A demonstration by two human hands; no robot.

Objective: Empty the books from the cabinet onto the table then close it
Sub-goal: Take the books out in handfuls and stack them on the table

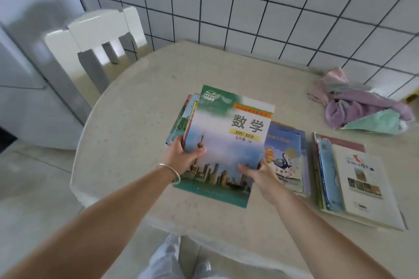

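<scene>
Both hands grip a stack of books [226,140] above the table [127,133].
Left hand [183,156] and right hand [258,173] clasp its near corners; glossy covers may slide, so support underneath.

A green-and-white textbook [226,140] carries the large characters "数学" on its cover, with "SHU XUE" in a yellow band directly beneath them. Under that band runs a smaller line of characters, too blurred to read, as is the orange strip above the title. To the textbook's right, printing on a blue book [285,156] and a white book [360,179] is illegible.
</scene>
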